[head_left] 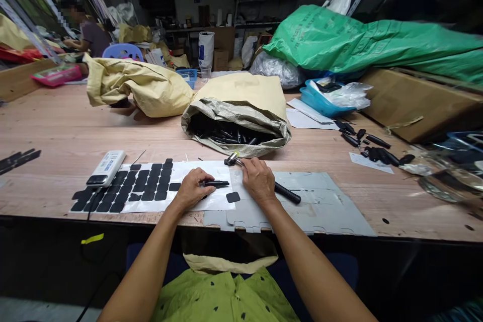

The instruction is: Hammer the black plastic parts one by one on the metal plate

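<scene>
While both hands are busy at the near side of the pale wood-grain tabletop (56, 128), here's my read: the left hand (190, 190) has a pinched grip, thumb and fingers closed on a slim black rod-shaped piece (219, 183) over the white sheet (211, 206), tip aimed at 3 o'clock. Can't tell if it's one part or two side by side. The right hand (258, 180) has its grip curled around a hammer with a silvery metal head and black handle (287, 193), head out at 11 o'clock, handle end at 4, over the flat grey board (320, 196). I'd call it the hold-and-steady step, with no hammer contact on the rod that I can see. Imo any tap from here calls for a firm left pinch and fingertips well clear of the hammer head. One loose black rounded-square patch (233, 197) lies at 5 o'clock from the rod's tip, while rows of matching black patches (141, 181) cover the sheet toward 9 o'clock. Up at 12 from the hands, a beige woven sack (241, 90) gapes with dark parts inside.
</scene>
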Motion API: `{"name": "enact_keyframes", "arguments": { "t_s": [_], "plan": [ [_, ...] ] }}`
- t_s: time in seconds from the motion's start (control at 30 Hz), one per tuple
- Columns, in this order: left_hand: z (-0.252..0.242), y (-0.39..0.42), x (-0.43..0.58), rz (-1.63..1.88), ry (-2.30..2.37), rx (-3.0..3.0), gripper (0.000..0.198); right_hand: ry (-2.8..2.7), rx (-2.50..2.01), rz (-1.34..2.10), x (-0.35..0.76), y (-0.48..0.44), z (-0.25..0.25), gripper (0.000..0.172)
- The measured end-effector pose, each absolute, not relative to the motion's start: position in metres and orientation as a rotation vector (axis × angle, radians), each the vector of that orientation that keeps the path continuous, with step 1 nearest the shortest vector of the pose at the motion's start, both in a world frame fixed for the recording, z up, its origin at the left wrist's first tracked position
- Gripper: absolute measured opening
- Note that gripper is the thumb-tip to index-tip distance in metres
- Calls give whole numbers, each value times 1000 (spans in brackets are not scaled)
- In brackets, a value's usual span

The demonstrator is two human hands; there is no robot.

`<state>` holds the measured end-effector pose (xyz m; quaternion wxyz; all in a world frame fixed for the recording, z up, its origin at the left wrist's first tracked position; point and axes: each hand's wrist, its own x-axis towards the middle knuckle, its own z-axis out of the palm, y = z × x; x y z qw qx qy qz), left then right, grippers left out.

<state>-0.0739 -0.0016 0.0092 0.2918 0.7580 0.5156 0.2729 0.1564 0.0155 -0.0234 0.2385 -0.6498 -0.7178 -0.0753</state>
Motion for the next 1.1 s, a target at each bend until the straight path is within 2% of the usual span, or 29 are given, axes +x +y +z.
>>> {"name": "enact_keyframes", "arguments": {
  "t_s": [0.3,0.57,0.8,1.1],
  "plan": [
    [2,-1,-74,773,1381,2014,14,-1848,-1671,-58,161,8,-9,33],
    [1,0,-73,763,1392,1989,12,-1848,-1312,442,137,-40,13,29],
    [0,0,-74,758,1373,2006,9,-2013,-1370,343,121,-52,0,32],
    [-1,0,-73,765,1407,1980,11,-1868,-1372,324,136,-50,7,30]
  ]
}}
